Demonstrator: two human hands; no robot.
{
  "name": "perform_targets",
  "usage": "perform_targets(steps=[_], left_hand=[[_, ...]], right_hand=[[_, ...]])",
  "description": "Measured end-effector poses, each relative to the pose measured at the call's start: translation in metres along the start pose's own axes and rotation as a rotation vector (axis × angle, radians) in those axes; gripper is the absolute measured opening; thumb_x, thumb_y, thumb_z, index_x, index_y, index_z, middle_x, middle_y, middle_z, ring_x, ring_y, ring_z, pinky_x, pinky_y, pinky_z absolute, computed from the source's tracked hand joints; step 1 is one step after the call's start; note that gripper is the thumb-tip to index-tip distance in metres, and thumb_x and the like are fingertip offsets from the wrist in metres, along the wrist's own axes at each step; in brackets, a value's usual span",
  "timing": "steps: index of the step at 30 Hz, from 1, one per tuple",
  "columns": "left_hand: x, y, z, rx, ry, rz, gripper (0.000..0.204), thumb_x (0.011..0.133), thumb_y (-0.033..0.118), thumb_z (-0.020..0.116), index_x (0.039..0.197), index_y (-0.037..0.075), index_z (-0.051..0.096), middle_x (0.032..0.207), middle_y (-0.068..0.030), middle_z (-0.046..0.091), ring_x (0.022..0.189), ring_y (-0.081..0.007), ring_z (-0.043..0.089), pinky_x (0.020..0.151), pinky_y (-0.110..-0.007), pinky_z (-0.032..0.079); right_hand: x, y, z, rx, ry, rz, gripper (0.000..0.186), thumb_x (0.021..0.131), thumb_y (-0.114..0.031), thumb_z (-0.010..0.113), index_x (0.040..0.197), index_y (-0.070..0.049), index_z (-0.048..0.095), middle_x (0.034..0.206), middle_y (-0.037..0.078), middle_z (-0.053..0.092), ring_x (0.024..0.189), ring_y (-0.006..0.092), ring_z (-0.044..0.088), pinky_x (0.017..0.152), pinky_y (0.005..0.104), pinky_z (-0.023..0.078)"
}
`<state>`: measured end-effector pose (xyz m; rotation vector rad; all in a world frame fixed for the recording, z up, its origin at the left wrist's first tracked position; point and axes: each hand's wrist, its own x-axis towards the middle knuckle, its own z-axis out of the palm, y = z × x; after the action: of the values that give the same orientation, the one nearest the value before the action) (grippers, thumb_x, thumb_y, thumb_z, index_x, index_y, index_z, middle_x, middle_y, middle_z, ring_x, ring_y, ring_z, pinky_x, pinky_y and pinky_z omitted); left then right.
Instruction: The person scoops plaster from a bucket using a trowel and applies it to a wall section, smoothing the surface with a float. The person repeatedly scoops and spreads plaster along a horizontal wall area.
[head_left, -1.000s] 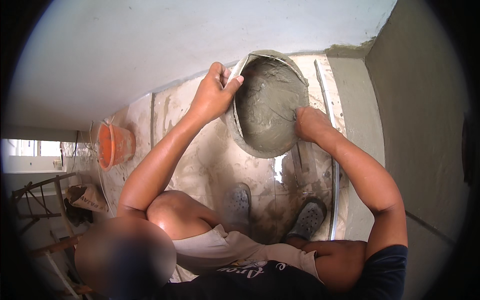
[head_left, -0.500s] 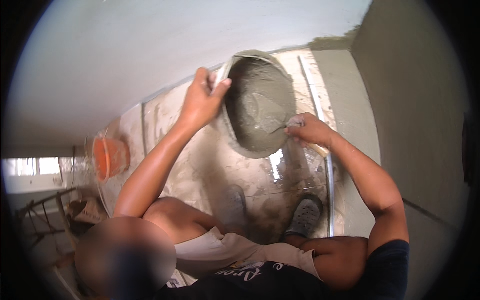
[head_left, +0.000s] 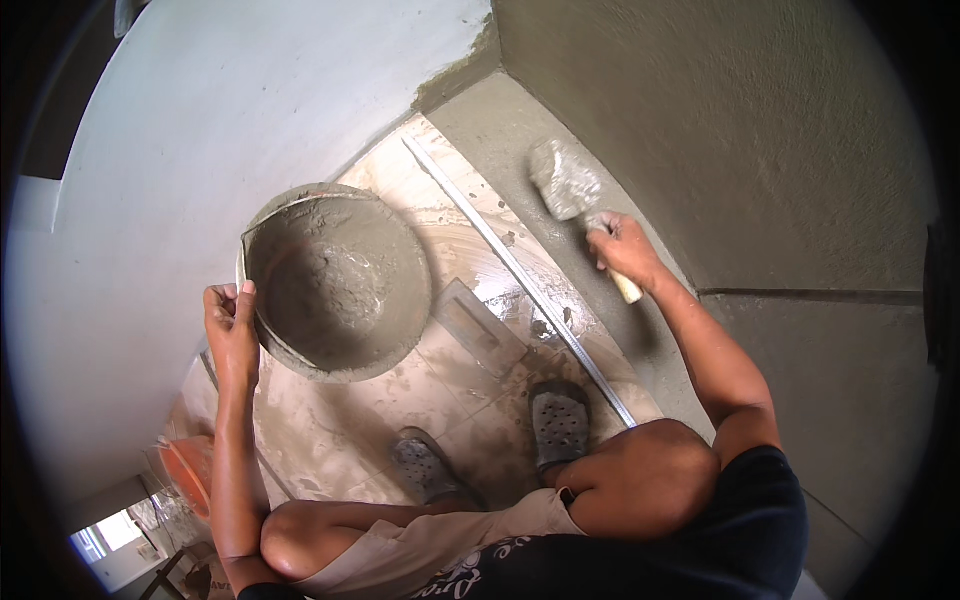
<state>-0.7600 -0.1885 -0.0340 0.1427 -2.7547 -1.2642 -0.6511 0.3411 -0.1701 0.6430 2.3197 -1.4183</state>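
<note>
We see the trowel (head_left: pixel 565 180) held over the grey mortar strip (head_left: pixel 635 335) along the dark wall (head_left: pixel 720 150), its blurred blade coated with wet mortar. Our right hand (head_left: pixel 622 250) is closed around it near the blade, the pale handle end jutting out below the fist. To the left is the mortar bucket (head_left: pixel 405 250), tilted toward us, with mortar (head_left: pixel 350 290) inside. Our left hand (head_left: pixel 230 310) pinches its left edge between thumb and fingers; whether rim or wire handle, we cannot tell. Between lie a flat float (head_left: pixel 480 328) and a long metal bar (head_left: pixel 525 280).
</note>
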Motion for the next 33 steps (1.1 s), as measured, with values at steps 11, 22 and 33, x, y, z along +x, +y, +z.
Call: perform_targets(steps=[11,22,33], left_hand=[[0.003,-0.004,-0.005,0.028,-0.003,0.038,0.027,0.103,0.027,0.068,0.096,0.008,0.050,0.082,0.0049,0.046,0.074,-0.0059,0.039,0.067,-0.023,0.035],[0.007,-0.001,0.004,0.013,-0.032,0.070,0.031,0.102,0.031,0.070,0.097,0.009,0.049,0.085,0.0036,0.046,0.078,-0.0077,0.039,0.072,-0.024,0.036],[0.010,-0.003,0.003,0.031,-0.030,0.049,0.030,0.101,0.029,0.071,0.097,0.009,0.050,0.086,0.0036,0.048,0.078,-0.0071,0.041,0.073,-0.024,0.037]], right_hand=[[0.050,0.030,0.040,-0.282,0.398,-0.026,0.034,0.096,-0.021,0.060,0.116,0.007,0.059,0.111,0.036,0.066,0.105,0.0485,0.066,0.093,0.0531,0.053],[0.089,0.000,0.068,0.090,0.399,0.147,0.047,0.095,-0.027,0.056,0.119,0.014,0.056,0.117,0.038,0.065,0.110,0.0477,0.067,0.097,0.0503,0.054],[0.093,0.043,0.117,1.051,0.404,0.254,0.045,0.100,-0.024,0.050,0.128,0.010,0.040,0.092,0.027,0.063,0.065,0.0355,0.071,0.055,0.0461,0.060]])
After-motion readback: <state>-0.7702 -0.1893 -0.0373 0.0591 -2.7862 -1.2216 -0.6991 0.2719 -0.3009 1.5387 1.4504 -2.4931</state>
